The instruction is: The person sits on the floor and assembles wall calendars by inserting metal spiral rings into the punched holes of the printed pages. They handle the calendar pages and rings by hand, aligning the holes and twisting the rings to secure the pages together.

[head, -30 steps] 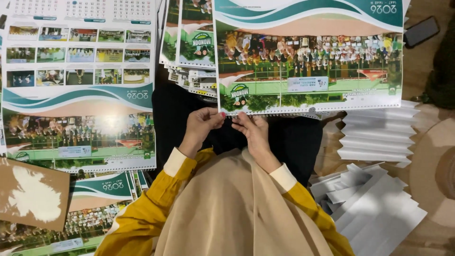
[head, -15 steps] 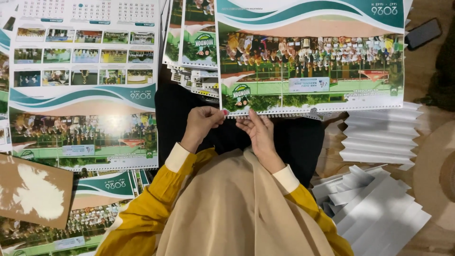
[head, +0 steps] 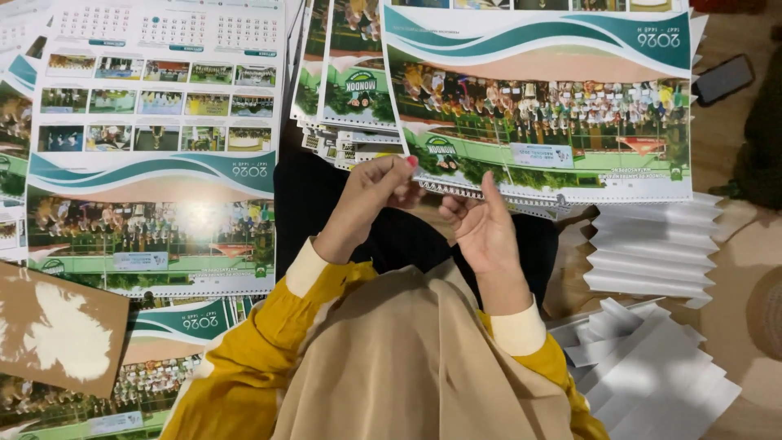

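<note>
Head camera looks steeply down, close above lap.

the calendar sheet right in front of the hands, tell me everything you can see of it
The large glossy printed calendar sheet lies flat, turned upside down to the wearer. It shows teal and green wave bands on white across its far part, a tan strip below them, then a wide photo of a crowd on a green field. Its near edge carries a row of small punched holes. The left hand pinches that edge near its left corner; the right hand has a finger up against it. It overlaps other sheets.

Two hands [head: 375, 200], one phone [head: 723, 79], two paper stacks [head: 652, 244].
</note>
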